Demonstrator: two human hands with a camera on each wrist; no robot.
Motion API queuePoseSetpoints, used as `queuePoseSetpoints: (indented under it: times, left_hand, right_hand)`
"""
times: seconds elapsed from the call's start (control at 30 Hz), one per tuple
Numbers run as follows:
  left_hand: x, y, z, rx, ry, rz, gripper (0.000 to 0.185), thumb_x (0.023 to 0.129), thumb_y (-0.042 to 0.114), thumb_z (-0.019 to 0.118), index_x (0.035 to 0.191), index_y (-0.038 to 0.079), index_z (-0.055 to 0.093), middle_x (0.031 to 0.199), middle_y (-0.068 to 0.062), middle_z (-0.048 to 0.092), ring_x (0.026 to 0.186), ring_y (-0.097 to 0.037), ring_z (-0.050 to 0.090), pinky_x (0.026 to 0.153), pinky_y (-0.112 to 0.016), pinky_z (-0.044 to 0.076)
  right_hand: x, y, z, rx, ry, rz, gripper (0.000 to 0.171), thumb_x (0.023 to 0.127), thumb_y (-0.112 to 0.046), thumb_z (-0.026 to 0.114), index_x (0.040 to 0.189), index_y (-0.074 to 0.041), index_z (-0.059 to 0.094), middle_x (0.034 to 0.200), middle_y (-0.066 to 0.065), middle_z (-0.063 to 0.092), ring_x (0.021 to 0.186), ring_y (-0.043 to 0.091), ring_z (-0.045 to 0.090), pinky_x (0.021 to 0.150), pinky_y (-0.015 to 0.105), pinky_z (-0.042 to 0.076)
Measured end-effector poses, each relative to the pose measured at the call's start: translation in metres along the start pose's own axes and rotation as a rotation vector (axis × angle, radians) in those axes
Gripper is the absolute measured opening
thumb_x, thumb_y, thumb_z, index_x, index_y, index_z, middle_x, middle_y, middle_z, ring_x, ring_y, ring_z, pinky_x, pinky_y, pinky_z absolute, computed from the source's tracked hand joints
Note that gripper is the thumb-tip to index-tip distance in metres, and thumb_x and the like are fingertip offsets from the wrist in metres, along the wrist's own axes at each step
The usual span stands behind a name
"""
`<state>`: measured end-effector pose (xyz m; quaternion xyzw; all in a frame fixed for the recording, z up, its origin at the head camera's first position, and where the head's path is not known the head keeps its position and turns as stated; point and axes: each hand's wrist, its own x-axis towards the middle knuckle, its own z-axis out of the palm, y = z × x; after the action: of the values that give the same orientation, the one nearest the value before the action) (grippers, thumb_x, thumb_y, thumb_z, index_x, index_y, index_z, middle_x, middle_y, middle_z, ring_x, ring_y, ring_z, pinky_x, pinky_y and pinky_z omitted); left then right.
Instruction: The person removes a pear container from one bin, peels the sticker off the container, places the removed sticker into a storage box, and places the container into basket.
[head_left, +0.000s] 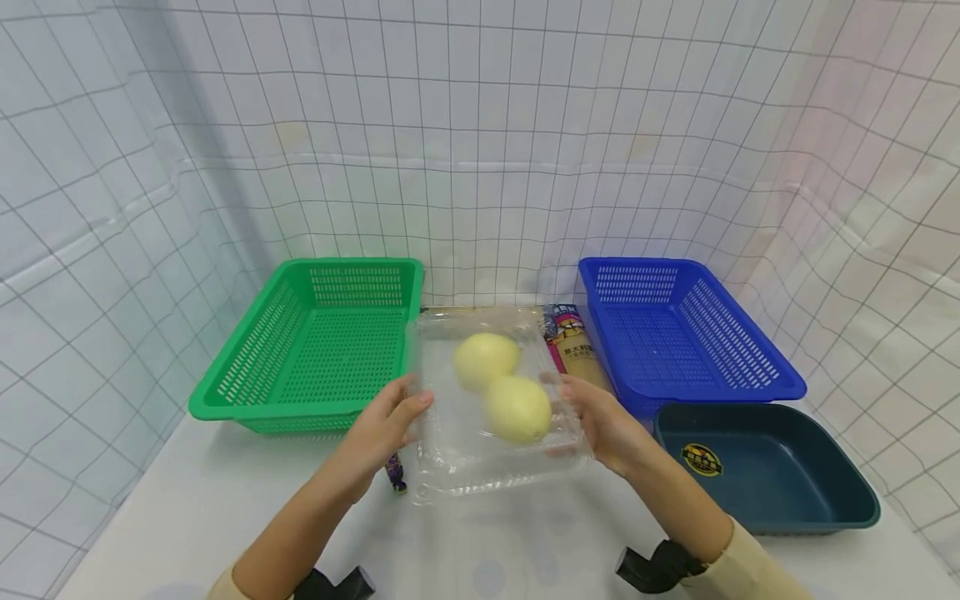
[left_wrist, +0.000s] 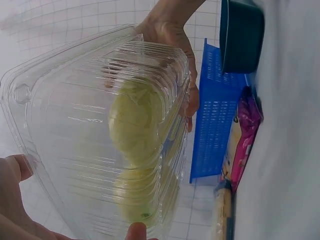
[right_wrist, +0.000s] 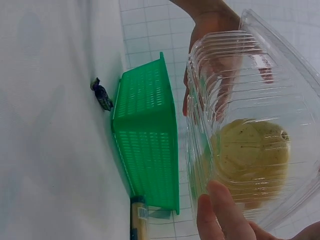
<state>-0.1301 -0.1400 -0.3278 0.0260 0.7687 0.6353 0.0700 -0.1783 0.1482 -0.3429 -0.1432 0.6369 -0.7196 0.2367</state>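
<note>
A clear plastic box is held up above the table, with two round, pale yellow fruits inside. My left hand grips its left side, thumb over the edge. From the other side my right hand holds the box, its fingers showing through the plastic. In the left wrist view the fruits sit against the box's ribbed wall. The right wrist view shows one fruit behind the ribs, with fingertips pressed on the plastic beside it.
A green basket stands at the left and a blue basket at the right. In front of the blue one is a dark teal tub. A printed food packet lies behind the box. A small dark wrapped candy lies near the green basket.
</note>
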Motion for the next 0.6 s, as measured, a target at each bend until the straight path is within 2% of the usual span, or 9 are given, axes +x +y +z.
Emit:
queuePoseSetpoints:
  times: [0.23, 0.4, 0.6]
  left_hand:
    - [-0.002, 0.01, -0.019, 0.003, -0.018, 0.019, 0.074, 0.099, 0.036, 0.05, 0.153, 0.0, 0.014, 0.154, -0.027, 0.02, 0.139, -0.042, 0.027, 0.109, -0.06, 0.026]
    - [-0.002, 0.017, -0.034, -0.011, -0.032, 0.052, 0.074, 0.1, 0.035, 0.048, 0.154, 0.0, 0.011, 0.155, -0.025, 0.019, 0.14, -0.04, 0.026, 0.11, -0.059, 0.025]
    - [-0.003, 0.022, -0.052, 0.005, -0.016, 0.047, 0.073, 0.1, 0.035, 0.045, 0.155, 0.002, 0.01, 0.155, -0.025, 0.019, 0.141, -0.041, 0.024, 0.11, -0.059, 0.024]
  right_hand:
    - [0.013, -0.009, 0.013, 0.029, -0.003, -0.017, 0.07, 0.096, -0.034, 0.048, 0.151, 0.001, 0.023, 0.149, 0.03, 0.026, 0.116, 0.038, 0.053, 0.088, 0.061, 0.047]
    - [0.022, -0.016, 0.023, 0.061, -0.005, -0.039, 0.07, 0.095, -0.035, 0.051, 0.15, 0.001, 0.026, 0.148, 0.028, 0.029, 0.114, 0.037, 0.055, 0.088, 0.061, 0.047]
    - [0.034, -0.024, 0.036, 0.081, -0.005, -0.051, 0.071, 0.093, -0.032, 0.052, 0.149, 0.003, 0.027, 0.141, 0.032, 0.036, 0.11, 0.038, 0.056, 0.086, 0.06, 0.049]
